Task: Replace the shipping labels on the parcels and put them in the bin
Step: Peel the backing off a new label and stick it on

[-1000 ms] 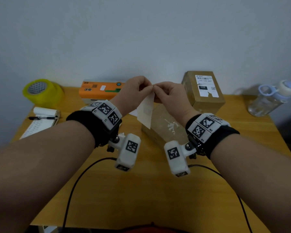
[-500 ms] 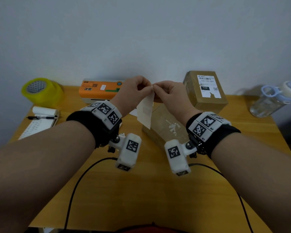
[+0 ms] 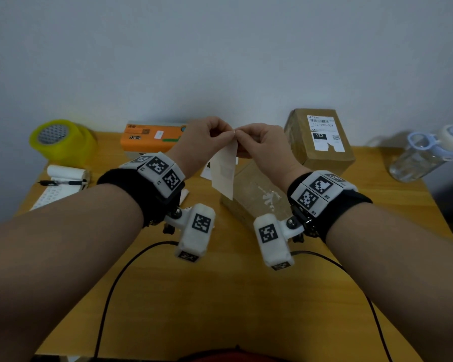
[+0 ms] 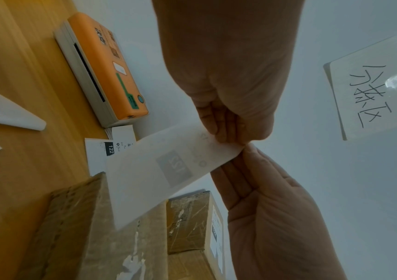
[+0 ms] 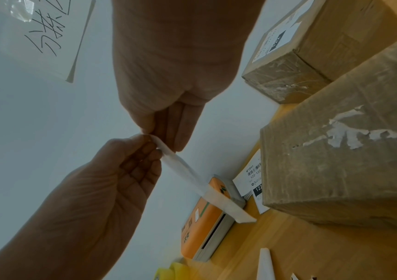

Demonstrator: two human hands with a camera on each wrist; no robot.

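Both hands are raised over the desk and pinch the top corner of a white shipping label [image 3: 224, 173], which hangs down facing away; faint print shows through it [image 4: 164, 170]. My left hand [image 3: 226, 134] pinches it from the left, my right hand [image 3: 242, 135] from the right, fingertips almost touching. Below the label lies a brown parcel [image 3: 259, 199] with torn white label residue on its top [image 5: 351, 132]. A second brown parcel [image 3: 322, 150] at the back right carries a printed "122" label.
An orange label printer [image 3: 152, 137] sits at the back by the wall, with printed labels [image 4: 101, 151] lying beside it. A yellow tape roll [image 3: 60, 139] and a notepad with pen [image 3: 60, 184] are at the left, a water bottle [image 3: 424, 158] at the right.
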